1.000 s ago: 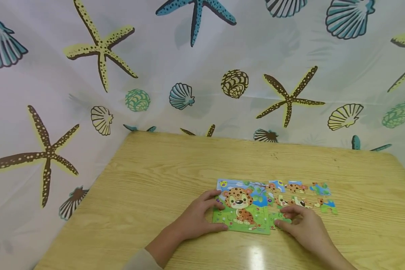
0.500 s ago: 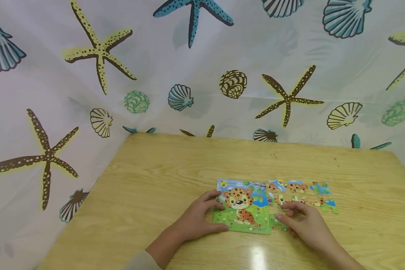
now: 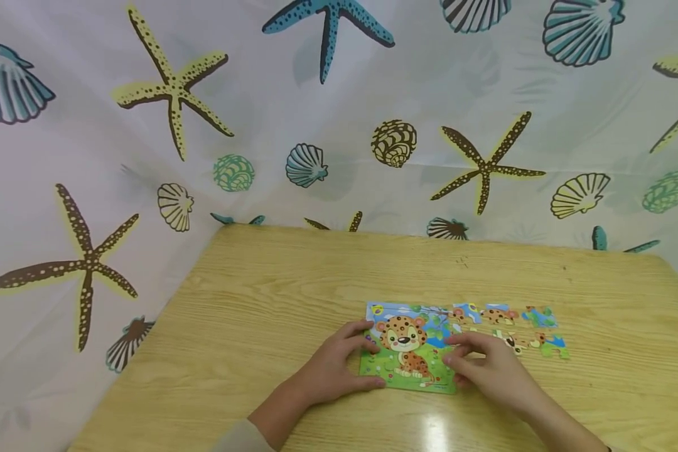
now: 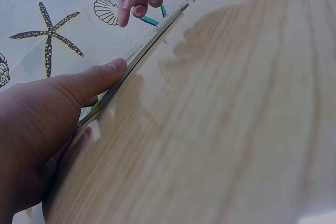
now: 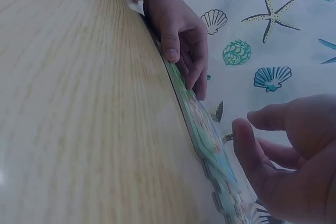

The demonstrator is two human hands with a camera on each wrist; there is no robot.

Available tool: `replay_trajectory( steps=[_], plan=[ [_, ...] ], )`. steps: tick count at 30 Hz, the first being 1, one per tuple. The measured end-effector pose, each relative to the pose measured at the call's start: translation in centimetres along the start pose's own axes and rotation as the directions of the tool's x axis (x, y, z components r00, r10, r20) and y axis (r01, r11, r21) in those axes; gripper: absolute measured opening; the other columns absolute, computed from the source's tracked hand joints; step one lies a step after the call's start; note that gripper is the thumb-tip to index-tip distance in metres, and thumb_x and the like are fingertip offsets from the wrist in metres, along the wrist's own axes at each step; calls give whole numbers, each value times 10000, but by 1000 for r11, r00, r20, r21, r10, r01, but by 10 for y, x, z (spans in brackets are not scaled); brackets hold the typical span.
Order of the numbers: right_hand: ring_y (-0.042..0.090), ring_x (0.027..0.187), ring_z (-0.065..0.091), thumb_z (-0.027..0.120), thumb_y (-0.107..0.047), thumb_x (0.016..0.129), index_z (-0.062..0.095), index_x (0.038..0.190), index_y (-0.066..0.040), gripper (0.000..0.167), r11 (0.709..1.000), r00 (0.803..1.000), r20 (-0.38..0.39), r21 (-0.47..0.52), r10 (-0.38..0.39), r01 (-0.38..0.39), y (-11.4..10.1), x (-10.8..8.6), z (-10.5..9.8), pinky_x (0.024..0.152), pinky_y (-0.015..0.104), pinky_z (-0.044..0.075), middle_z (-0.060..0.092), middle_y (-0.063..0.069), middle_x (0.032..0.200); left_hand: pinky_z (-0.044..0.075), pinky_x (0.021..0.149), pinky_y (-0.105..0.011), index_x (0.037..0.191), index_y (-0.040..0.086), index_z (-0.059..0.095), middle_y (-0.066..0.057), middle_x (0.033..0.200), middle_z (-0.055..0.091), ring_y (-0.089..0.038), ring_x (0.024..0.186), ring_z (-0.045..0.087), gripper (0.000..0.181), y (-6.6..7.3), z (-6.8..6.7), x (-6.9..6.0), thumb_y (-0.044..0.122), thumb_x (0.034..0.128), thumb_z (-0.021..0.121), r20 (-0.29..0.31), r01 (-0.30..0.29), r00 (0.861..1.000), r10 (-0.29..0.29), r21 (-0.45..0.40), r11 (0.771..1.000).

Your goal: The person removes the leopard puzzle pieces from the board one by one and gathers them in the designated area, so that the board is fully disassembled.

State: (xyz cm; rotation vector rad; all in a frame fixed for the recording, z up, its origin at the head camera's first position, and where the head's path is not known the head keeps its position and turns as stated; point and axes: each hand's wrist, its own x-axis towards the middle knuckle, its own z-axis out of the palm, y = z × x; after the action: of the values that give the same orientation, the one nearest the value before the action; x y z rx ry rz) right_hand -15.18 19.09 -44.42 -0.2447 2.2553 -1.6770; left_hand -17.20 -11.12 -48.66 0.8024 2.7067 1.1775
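A square jigsaw puzzle [image 3: 411, 351] with a leopard cub on a green meadow lies flat on the table. My left hand [image 3: 336, 361] holds it by its left side, thumb near the front corner and fingertips over the edge. Above its right edge hovers my right hand [image 3: 488, 364], thumb and forefinger apart; nothing shows between them in the right wrist view. Loose puzzle pieces [image 3: 500, 314] lie in rows to the right of the picture, and my right hand covers part of the nearer ones.
The wooden table [image 3: 271, 282] extends around the puzzle on all sides. A white cloth [image 3: 339, 125] printed with starfish and shells hangs behind it and along the left. A bright light reflection shows on the tabletop in front of the puzzle.
My right hand has come off the loose piece at the lower right and moved left to the puzzle's right edge. It now hides that piece's spot. My left hand stays put.
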Motion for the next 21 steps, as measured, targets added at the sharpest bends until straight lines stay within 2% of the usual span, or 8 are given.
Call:
replay_trajectory(
  steps=[7,11,16,21],
  plan=[
    [242,788,716,674,-142,956,531,1335,94,470,1000,998,61,-2,-8,8,-5,6,12,719,300,622,602,148,1015,384,1162,-497,1163,203,697,-14,1561,407,-298,1466,369,468,4,-2,-1,448,789,834,4,5,1000,-5,6,1000],
    [271,804,717,671,-157,961,517,1346,109,492,999,991,129,-1,-34,35,-5,10,19,726,311,622,619,169,1017,384,1162,-498,1165,199,696,-18,1558,409,-297,1464,372,467,4,-2,-1,447,793,832,10,11,1000,-11,10,1000],
    [229,758,698,684,-204,955,519,1349,107,528,999,980,194,-30,-37,43,-1,15,26,686,302,612,618,128,976,375,1167,-506,1166,196,695,-23,1557,410,-298,1464,369,470,4,-3,-1,452,795,828,13,15,1000,-15,3,1000],
    [202,733,683,673,-183,961,503,1364,117,530,998,978,208,-55,-28,40,3,18,30,643,294,603,610,101,938,370,1168,-513,1173,199,690,-21,1560,405,-302,1466,364,480,3,-3,-1,474,800,816,19,13,1000,-14,8,1000]
  ],
)
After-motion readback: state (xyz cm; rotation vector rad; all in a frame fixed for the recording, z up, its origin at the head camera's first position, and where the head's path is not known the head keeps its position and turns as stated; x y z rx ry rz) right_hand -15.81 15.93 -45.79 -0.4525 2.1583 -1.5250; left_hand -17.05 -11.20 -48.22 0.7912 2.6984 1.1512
